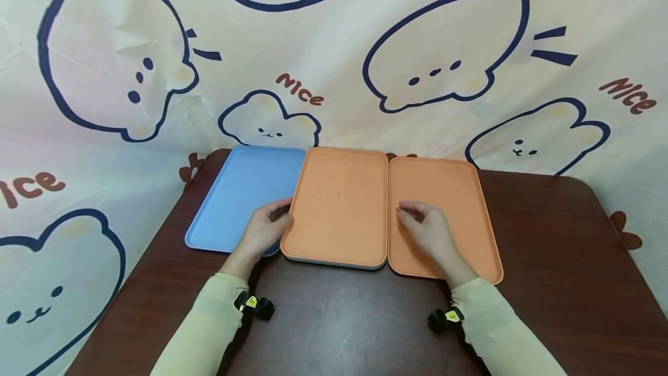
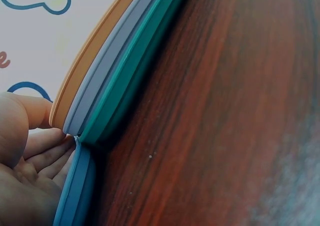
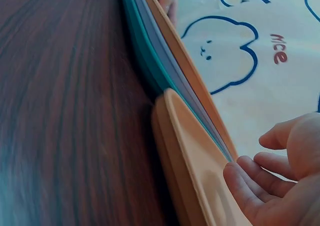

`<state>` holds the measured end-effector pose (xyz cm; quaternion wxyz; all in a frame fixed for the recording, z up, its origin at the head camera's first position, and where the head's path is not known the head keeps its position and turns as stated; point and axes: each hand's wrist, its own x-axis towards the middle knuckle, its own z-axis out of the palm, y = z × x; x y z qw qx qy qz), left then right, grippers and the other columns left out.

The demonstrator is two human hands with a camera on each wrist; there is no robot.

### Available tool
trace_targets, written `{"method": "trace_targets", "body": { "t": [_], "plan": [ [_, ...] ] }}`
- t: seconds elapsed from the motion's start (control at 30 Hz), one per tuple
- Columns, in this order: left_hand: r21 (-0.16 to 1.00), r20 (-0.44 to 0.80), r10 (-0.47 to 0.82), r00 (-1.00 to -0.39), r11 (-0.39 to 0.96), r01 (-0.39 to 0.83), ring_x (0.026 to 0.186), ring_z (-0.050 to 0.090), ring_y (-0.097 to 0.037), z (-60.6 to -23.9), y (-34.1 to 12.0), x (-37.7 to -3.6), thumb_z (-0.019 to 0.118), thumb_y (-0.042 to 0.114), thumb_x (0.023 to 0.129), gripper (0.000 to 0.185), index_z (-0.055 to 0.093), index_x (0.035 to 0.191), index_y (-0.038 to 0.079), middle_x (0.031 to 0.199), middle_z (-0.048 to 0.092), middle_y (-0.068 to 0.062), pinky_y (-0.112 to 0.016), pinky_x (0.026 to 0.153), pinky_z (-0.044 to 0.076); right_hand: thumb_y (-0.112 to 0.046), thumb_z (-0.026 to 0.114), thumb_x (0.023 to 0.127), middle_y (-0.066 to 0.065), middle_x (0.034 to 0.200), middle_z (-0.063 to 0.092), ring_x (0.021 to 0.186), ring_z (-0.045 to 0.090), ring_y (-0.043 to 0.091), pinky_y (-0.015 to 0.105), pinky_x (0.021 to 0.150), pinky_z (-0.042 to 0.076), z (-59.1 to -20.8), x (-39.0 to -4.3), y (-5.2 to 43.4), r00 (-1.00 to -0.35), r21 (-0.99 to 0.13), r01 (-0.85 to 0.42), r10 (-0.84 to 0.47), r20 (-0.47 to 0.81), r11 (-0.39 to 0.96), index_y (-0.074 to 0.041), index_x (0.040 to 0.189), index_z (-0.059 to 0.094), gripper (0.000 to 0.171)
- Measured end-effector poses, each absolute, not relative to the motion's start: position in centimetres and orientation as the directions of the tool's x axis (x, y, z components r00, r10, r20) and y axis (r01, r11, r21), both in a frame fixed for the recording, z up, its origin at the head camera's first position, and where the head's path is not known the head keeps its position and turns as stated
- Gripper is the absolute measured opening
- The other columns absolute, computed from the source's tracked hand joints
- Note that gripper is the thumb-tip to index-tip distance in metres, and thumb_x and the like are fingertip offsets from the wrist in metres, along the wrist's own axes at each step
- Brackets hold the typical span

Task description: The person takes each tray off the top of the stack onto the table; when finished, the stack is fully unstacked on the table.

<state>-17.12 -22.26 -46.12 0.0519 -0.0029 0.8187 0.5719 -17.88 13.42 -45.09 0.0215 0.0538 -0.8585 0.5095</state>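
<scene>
while "nice" backdrop (image 1: 299,89) hangs behind, left hand (image 1: 263,232) grips orange tray stack (image 1: 339,208); right hand (image 1: 429,231) loosely curled, holding nothing.

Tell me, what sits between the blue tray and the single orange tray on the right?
A stack of trays, orange on top. The head view shows it between the blue tray and the single orange tray; the left wrist view shows grey and teal trays beneath it.

Backdrop cloth (image 1: 334,45): the word "Nice" in brown letters, printed far centre (image 1: 300,89), far right (image 1: 627,95) and, partly cut off, at left (image 1: 31,186); also seen in the right wrist view (image 3: 278,49). No other legible text
</scene>
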Motion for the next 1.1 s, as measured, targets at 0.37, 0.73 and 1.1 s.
{"method": "trace_targets", "body": {
  "t": [0.37,0.73,1.1],
  "plan": [
    [0.936,-0.088,0.06,-0.994,0.348,-0.061,0.127,0.049,-0.025,-46.1,-22.3,-17.1,0.055,0.015,0.095,0.044,0.05,0.138,0.01,0.137,0.052,-0.011,-0.045,0.1,0.044,-0.013,0.066,0.089,0.013,0.096,0.07,0.083,0.064,0.02,0.021,0.07,0.049,-46.0,-18.6,11.1,-0.996,-0.878,-0.088,-0.037,0.08,0.47,0.0,0.113,0.068,0.028],
    [0.933,-0.082,0.061,-0.995,0.356,-0.055,0.126,0.05,-0.024,-46.2,-22.4,-17.2,0.055,0.015,0.095,0.045,0.049,0.139,0.009,0.136,0.052,-0.01,-0.043,0.1,0.045,-0.013,0.071,0.083,0.011,0.094,0.066,0.079,0.06,0.019,0.021,0.066,0.047,-46.4,-18.8,10.2,-0.997,-0.849,-0.068,-0.012,0.072,0.524,0.0,0.11,0.069,0.03],
    [0.928,-0.092,0.069,-0.993,0.368,-0.06,0.126,0.05,-0.024,-46.0,-22.5,-17.1,0.055,0.016,0.095,0.044,0.049,0.139,0.01,0.137,0.052,-0.009,-0.043,0.099,0.046,-0.009,0.067,0.08,0.008,0.091,0.065,0.079,0.06,0.017,0.019,0.065,0.048,-46.3,-18.8,9.6,-0.996,-0.859,-0.023,0.063,0.065,0.511,-0.004,0.103,0.072,0.024]
  ]
}}
